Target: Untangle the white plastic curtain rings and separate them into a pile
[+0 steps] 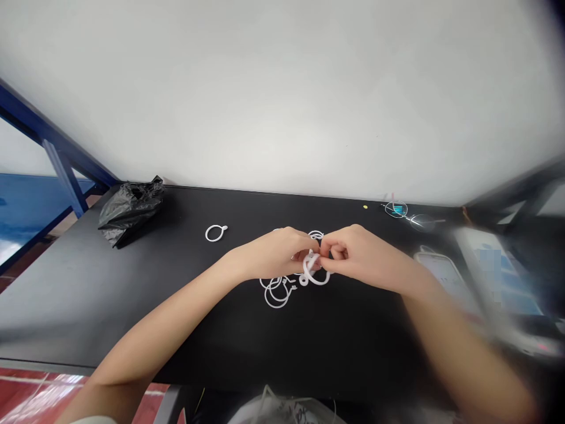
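Over the middle of the black table (229, 330), my left hand (278, 253) and my right hand (359, 259) meet fingertip to fingertip. Between them is a white plastic curtain ring (328, 279), tilted and partly covered by the fingers. Both hands are closed in a pinch on it. Just below my left hand lies a small pile of similar white open rings (277, 297). Other white rings (315, 234) show behind the fingertips, partly hidden. A single closed white ring (215, 233) with a small eyelet lies apart on the left.
A crumpled black plastic bag (131, 209) sits at the back left. Eyeglasses (408, 219) and a tiny yellow piece (365, 206) lie at the back right. A phone (441, 271) and a blurred white-and-blue box (498, 277) are beyond my right forearm. The white wall (273, 106) borders the table.
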Available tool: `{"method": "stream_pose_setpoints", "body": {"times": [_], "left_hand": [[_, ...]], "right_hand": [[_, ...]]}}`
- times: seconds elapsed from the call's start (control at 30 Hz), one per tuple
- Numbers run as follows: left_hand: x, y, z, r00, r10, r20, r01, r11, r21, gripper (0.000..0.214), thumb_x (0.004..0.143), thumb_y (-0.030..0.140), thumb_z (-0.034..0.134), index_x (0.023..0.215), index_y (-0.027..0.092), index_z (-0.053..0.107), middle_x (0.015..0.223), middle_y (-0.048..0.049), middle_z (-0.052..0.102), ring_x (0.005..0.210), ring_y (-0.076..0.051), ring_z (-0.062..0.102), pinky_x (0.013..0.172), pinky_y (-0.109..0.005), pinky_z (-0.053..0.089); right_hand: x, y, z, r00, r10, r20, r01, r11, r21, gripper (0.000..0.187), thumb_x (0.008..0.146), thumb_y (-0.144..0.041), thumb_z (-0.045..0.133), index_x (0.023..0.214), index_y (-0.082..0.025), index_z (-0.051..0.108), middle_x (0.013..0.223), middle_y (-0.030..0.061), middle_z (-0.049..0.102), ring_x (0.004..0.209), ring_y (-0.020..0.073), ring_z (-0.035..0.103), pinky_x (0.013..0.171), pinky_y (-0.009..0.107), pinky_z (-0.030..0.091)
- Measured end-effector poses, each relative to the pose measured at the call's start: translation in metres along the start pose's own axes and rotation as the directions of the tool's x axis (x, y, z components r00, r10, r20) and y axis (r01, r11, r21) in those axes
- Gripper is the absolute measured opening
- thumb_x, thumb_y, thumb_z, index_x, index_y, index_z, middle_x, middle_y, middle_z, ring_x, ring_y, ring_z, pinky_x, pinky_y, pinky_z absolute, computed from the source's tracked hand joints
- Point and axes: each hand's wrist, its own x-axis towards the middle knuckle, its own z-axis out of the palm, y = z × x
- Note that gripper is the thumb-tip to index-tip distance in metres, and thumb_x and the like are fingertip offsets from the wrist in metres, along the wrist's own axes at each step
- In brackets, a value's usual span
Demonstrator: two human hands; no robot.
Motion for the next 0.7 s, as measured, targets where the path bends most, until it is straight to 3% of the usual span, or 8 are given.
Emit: {"method": "stream_pose_setpoints", "body": {"times": [0.2, 0.4, 0.57, 0.7], "left_hand": [[-0.006, 0.004, -0.013, 0.994, 0.051, -0.098, -0.059, 0.995, -0.075, 0.021, 0.091, 0.022, 0.058, 0.072, 0.015, 0.062, 0.066, 0.0022, 0.055, 0.058, -0.008, 0.046, 0.057, -0.022, 0.036], [-0.021, 0.011, -0.039, 0.999, 0.012, -0.052, -0.029, 0.939, -0.344, 0.022, 0.087, 0.031, 0.067, 0.072, 0.014, 0.064, 0.064, 0.0021, 0.060, 0.058, -0.007, 0.050, 0.057, -0.020, 0.039], [-0.026, 0.011, -0.046, 1.000, 0.008, -0.004, -0.009, 0.899, -0.437, 0.024, 0.085, 0.031, 0.069, 0.069, 0.014, 0.063, 0.061, 0.0020, 0.057, 0.057, -0.008, 0.047, 0.054, -0.021, 0.038], [-0.027, 0.012, -0.046, 0.990, 0.104, 0.096, -0.047, 0.883, -0.467, 0.024, 0.084, 0.029, 0.071, 0.066, 0.015, 0.062, 0.061, 0.0005, 0.060, 0.057, -0.009, 0.050, 0.057, -0.023, 0.041]], "right_hand": [[-0.006, 0.002, -0.004, 0.992, -0.089, -0.092, 0.101, 0.985, 0.136, 0.026, 0.085, -0.039, 0.059, 0.069, -0.019, 0.061, 0.051, -0.0062, 0.048, 0.049, 0.0084, 0.036, 0.047, 0.023, 0.028], [-0.012, 0.005, -0.009, 0.987, -0.149, -0.062, 0.155, 0.984, 0.091, 0.024, 0.087, -0.034, 0.057, 0.069, -0.020, 0.062, 0.054, -0.0050, 0.054, 0.050, 0.0087, 0.041, 0.048, 0.022, 0.031], [-0.013, 0.004, -0.009, 0.993, -0.058, -0.105, 0.058, 0.998, -0.004, 0.020, 0.080, -0.026, 0.059, 0.061, -0.020, 0.058, 0.048, -0.0063, 0.049, 0.047, 0.0085, 0.038, 0.046, 0.023, 0.029], [-0.009, 0.005, -0.010, 0.945, 0.053, -0.324, -0.073, 0.996, -0.049, 0.020, 0.074, -0.024, 0.061, 0.055, -0.020, 0.056, 0.051, -0.0044, 0.056, 0.047, 0.0096, 0.046, 0.046, 0.024, 0.032]]}}
